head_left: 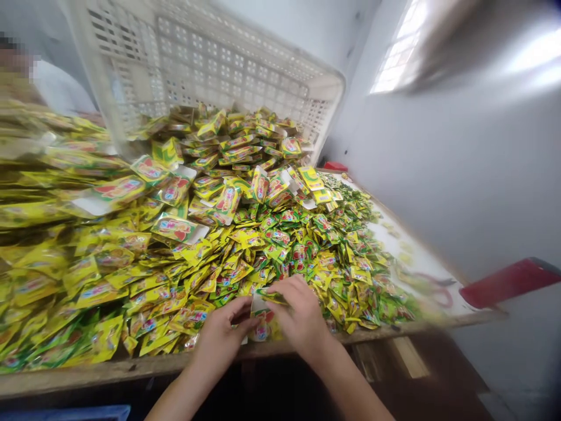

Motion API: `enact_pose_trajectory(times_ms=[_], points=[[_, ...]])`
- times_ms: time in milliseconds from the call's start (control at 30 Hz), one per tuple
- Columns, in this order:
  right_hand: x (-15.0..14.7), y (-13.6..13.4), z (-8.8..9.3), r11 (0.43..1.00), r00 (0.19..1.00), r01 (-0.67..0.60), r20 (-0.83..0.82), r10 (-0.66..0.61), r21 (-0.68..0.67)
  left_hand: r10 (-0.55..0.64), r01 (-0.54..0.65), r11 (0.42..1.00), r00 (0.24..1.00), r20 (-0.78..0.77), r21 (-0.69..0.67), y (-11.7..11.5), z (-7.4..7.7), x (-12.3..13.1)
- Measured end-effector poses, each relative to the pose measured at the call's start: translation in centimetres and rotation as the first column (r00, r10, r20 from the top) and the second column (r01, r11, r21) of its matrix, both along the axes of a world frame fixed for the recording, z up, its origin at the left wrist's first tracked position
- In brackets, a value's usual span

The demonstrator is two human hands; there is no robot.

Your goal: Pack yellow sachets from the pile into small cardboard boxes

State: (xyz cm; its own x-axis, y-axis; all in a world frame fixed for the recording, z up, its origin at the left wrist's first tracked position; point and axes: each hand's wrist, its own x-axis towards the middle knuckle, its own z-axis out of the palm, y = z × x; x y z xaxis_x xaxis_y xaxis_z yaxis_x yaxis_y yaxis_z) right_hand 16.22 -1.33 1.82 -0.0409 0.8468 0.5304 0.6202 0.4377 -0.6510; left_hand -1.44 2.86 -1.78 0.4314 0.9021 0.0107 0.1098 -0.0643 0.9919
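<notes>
My left hand and my right hand meet at the near edge of a wooden table. Both pinch a small yellow-green carton with a red print; its white flap stands open between my fingers. My right hand's fingers also press a small green sachet at the carton's top. Around them spreads a big heap of yellow and green sachets. Flat and folded cartons of the same print lie higher on the heap.
A white plastic crate lies tipped at the back, cartons spilling from it. A person in white is at the far left. A red object sticks out at the table's right end, beside a white wall.
</notes>
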Motion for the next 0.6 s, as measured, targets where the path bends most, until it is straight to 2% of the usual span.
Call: enact_pose_trajectory(times_ms=[133, 267, 367, 500, 600], points=[[0.3, -0.6, 2.0, 0.993, 0.947, -0.053, 0.312, 0.082, -0.101, 0.008, -0.008, 1.000, 0.999, 0.037, -0.016, -0.3, 0.0, 0.0], [0.1, -1.2, 3.2, 0.976, 0.880, -0.064, 0.450, 0.154, -0.208, -0.014, 0.013, 0.999, 1.000, 0.014, 0.034, -0.9, -0.1, 0.1], [-0.3, -1.1, 2.7, 0.966, 0.876, -0.047, 0.455, 0.161, -0.253, -0.081, 0.082, 0.997, 0.991, 0.109, -0.005, -1.4, -0.7, 0.4], [-0.9, -0.8, 1.1, 0.978, 0.917, 0.090, 0.400, -0.007, -0.189, -0.092, 0.107, 0.992, 0.976, 0.197, -0.065, -1.6, -1.7, 0.4], [-0.9, -0.6, 0.5, 0.989, 0.902, 0.048, 0.431, 0.016, -0.139, -0.084, 0.100, 0.993, 0.975, 0.204, -0.068, -1.3, -1.9, 0.3]])
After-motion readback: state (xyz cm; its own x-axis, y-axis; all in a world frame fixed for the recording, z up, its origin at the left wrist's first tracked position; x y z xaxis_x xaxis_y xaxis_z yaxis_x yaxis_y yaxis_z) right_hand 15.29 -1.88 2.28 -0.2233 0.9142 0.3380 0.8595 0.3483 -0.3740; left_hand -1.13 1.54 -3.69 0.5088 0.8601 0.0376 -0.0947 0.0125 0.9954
